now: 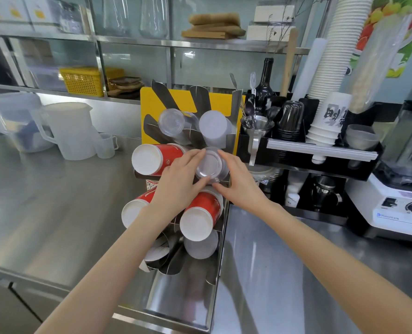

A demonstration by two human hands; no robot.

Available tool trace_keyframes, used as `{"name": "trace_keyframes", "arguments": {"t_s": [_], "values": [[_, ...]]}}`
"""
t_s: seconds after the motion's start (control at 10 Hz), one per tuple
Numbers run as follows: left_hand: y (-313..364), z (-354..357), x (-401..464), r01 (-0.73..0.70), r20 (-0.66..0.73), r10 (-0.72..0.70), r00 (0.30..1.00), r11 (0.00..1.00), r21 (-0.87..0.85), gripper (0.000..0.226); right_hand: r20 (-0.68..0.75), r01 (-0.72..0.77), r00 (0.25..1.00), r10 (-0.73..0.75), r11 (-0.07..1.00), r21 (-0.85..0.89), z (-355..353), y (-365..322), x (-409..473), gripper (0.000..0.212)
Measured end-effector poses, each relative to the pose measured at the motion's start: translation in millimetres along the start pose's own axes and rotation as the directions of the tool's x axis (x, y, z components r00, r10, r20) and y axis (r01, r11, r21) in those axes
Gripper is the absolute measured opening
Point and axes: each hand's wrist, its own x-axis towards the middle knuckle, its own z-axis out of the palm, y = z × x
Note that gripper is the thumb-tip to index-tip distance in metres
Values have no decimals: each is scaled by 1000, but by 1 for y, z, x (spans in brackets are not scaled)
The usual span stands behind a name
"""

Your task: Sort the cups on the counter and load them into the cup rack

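From the head camera, the shiny metal cup rack [214, 273] stands in the middle of the steel counter [55, 208]. Both hands wrap around one stack of clear cups [209, 165] that lies in the rack. The left hand [178, 182] grips it from 9 o'clock. The right hand [238, 182] grips it from 3 o'clock.

A red paper cup stack [156, 159] lies at 9 o'clock of the clear cups, just beside them. Another red stack [201, 216] sits at 6 o'clock. A frosted cup stack [214, 127] sits at 12 o'clock.

Far over at 3 o'clock stands a white blender base [400, 208]. Its blue label is too blurry to read. A dark bottle [265, 85] at 1 o'clock shows the letters "FUSI".
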Motion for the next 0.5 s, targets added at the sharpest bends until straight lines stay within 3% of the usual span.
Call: {"name": "trace_keyframes", "arguments": {"t_s": [0.3, 0.5], "values": [[9, -4, 1, 18, 66, -20, 998, 999, 39, 56, 76, -18, 997, 21, 999, -39, -6, -8, -5, 80], [19, -8, 5, 18, 118, -40, 992, 982, 186, 65, 162, -75, 981, 105, 980, -182, -22, -8, -8, 79]]}}
